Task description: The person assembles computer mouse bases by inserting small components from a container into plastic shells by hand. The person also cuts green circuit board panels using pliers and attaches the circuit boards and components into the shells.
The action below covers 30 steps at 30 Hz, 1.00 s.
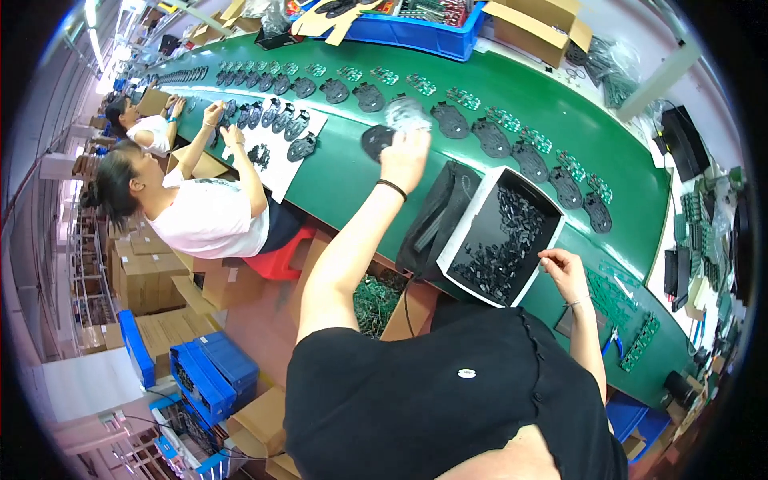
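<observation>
My left hand (406, 154) reaches over the green bench, its fingertips smeared by motion. A pale, blurred item (407, 114) shows at those fingertips; what it is cannot be made out. Beside the thumb lies a rounded black shell (374, 142), like a computer mouse base, touching or nearly touching the hand. At the right rim of a white-edged tray (448, 258), my right hand (565, 272) has thumb and forefinger pinched together; anything between them is too small to name. Small black plastic parts (516, 228) lie heaped inside the tray.
Black shells (490, 138) and green circuit boards (462, 98) line the green bench (352, 184). A black bag (440, 212) lies left of the tray. Blue-handled pliers (613, 342) are at right. Two co-workers (204, 204) sit at left. A blue bin (416, 34) stands at the back.
</observation>
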Tool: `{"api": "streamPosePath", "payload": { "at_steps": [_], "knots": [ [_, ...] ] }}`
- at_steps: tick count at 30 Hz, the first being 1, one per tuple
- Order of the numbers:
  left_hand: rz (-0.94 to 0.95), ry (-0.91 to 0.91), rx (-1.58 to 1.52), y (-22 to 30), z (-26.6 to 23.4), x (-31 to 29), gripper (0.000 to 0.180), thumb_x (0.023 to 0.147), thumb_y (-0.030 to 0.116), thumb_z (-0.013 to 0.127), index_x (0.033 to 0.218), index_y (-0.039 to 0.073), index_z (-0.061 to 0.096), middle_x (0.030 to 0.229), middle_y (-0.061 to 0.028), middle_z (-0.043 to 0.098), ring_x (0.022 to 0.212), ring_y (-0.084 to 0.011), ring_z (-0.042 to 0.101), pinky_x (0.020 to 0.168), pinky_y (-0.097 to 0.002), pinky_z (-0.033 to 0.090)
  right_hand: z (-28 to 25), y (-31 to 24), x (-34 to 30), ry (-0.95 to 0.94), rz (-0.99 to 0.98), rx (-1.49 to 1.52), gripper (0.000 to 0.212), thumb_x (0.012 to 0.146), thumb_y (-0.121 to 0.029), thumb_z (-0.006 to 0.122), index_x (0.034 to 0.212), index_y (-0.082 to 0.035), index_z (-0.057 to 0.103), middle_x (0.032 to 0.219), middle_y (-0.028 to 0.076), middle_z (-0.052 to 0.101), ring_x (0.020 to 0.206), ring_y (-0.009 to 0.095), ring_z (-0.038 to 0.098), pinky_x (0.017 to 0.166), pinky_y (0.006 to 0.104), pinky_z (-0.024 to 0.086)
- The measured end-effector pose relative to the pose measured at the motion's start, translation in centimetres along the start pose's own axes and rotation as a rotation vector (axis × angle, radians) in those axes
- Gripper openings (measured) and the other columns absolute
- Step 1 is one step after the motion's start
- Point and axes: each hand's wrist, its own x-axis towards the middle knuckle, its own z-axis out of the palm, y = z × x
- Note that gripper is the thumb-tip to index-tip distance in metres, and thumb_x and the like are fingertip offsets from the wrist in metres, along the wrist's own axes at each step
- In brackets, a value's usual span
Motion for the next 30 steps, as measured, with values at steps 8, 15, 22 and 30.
{"api": "streamPosePath", "payload": {
  "at_steps": [8, 15, 22, 30],
  "knots": [
    [0.59, 0.169, -0.447, 19.1, -5.7, 2.1, 0.018, 0.066, 0.014, 0.053, 0.083, 0.011, 0.053, 0.071, 0.0007, 0.047, 0.066, -0.0139, 0.049, 0.043, -0.0232, 0.042, -9.1, 2.9, -3.5, 0.475, -0.002, 0.095, 0.017, 0.082, -0.014, 0.057, 0.089, 0.0, 0.062, 0.07, 0.0, 0.058, 0.061, 0.006, 0.049, 0.054, 0.0191, 0.039],
    [0.973, -0.018, -0.697, 33.4, -4.3, -3.8, 0.018, 0.069, 0.017, 0.052, 0.087, 0.011, 0.052, 0.074, 0.0013, 0.047, 0.071, -0.0134, 0.05, 0.044, -0.0256, 0.044, -13.5, 9.3, -11.9, 0.857, 0.186, 0.176, 0.017, 0.082, -0.018, 0.058, 0.088, -0.003, 0.064, 0.07, 0.002, 0.06, 0.056, 0.005, 0.05, 0.048, 0.018, 0.037],
    [1.115, -0.186, -0.743, 36.2, -1.7, -7.7, 0.018, 0.074, 0.021, 0.049, 0.09, 0.011, 0.051, 0.082, -0.0017, 0.05, 0.079, -0.0184, 0.05, 0.048, -0.0327, 0.049, -7.0, 14.1, -11.8, 0.68, 0.495, 0.614, 0.028, 0.081, -0.025, 0.06, 0.095, -0.001, 0.059, 0.075, 0.006, 0.06, 0.055, 0.009, 0.053, 0.043, 0.0203, 0.038],
    [1.045, -0.214, -0.817, 37.4, 0.3, -8.6, 0.021, 0.078, 0.021, 0.045, 0.096, 0.011, 0.048, 0.085, -0.0054, 0.052, 0.08, -0.0215, 0.054, 0.05, -0.0348, 0.048, -6.4, 19.0, -12.0, 0.92, 0.497, 0.724, 0.022, 0.076, -0.007, 0.062, 0.097, -0.003, 0.058, 0.074, 0.003, 0.059, 0.051, 0.009, 0.049, 0.042, 0.0198, 0.037]
  ]
}}
